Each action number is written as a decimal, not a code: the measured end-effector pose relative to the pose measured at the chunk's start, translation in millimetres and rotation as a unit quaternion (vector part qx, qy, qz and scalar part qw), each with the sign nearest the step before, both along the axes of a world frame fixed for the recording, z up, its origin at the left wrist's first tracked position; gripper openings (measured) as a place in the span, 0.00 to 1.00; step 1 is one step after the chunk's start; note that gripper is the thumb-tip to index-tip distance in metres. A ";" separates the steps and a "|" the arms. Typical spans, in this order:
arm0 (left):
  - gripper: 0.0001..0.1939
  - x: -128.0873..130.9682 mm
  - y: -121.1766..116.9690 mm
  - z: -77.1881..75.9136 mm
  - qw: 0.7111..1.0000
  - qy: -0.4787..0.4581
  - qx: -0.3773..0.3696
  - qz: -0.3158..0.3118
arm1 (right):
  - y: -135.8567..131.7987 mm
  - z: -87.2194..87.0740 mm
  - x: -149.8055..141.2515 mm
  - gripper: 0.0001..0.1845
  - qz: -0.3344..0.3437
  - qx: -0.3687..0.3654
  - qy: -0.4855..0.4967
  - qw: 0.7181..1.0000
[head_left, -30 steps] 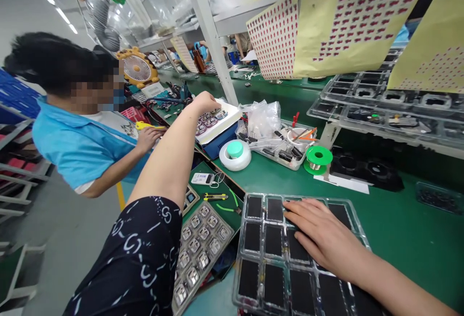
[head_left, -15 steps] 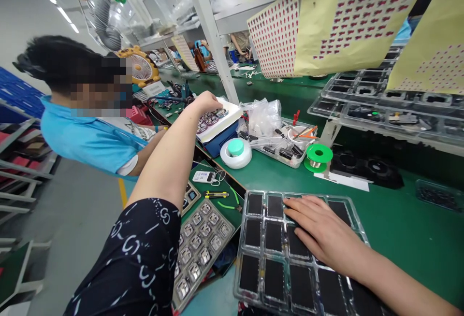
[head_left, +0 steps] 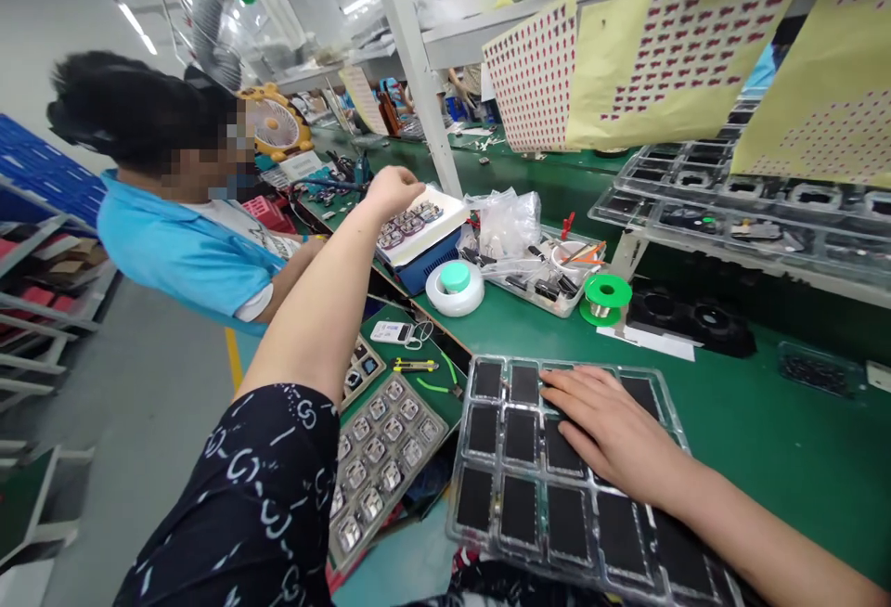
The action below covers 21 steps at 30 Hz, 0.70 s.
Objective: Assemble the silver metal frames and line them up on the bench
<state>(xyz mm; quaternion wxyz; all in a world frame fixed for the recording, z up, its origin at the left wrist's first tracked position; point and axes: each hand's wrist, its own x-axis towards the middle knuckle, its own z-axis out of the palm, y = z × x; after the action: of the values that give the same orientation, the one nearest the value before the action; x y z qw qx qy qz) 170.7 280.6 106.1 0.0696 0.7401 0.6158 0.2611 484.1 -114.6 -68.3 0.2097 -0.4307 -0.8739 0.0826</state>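
My left hand (head_left: 393,191) is stretched out above a white tray (head_left: 449,216) on a blue box (head_left: 426,265). Its fingers are curled together, and whatever may be between them is too small or hidden to name. Several small purplish ring-shaped parts (head_left: 410,225) lie on that white surface just below the fingers. My right hand (head_left: 600,412) rests flat with fingers stretched over a clear plastic tray (head_left: 456,496), whose compartments hold black rectangular pieces (head_left: 521,435). Part of this tray is covered by my hand and forearm.
Beside the clear tray lies another tray (head_left: 424,435) of silvery square parts. Yellow-handled cutters (head_left: 415,366) and green-handled pliers (head_left: 438,384) are behind it. A white tape roll (head_left: 454,290), a green solder spool (head_left: 605,299) and a cluttered bin (head_left: 557,305) stand on the bench. A co-worker (head_left: 181,226) sits at left.
My left hand has lifted and drawn back a little from the ring-shaped parts, so more of them show. My right hand stays on the clear tray. The view has shifted slightly.
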 end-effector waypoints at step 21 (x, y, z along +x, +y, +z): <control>0.23 -157.9 -299.1 -344.0 0.940 0.122 -0.314 0.050 | 6.4 -4.4 -2.1 0.21 0.014 0.003 -0.021 1.000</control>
<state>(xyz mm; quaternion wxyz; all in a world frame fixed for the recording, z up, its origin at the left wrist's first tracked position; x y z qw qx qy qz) 12.8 -18.5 -237.9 0.2093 0.6750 0.7067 -0.0351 481.9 -108.2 -72.8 0.1918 -0.4196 -0.8841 0.0740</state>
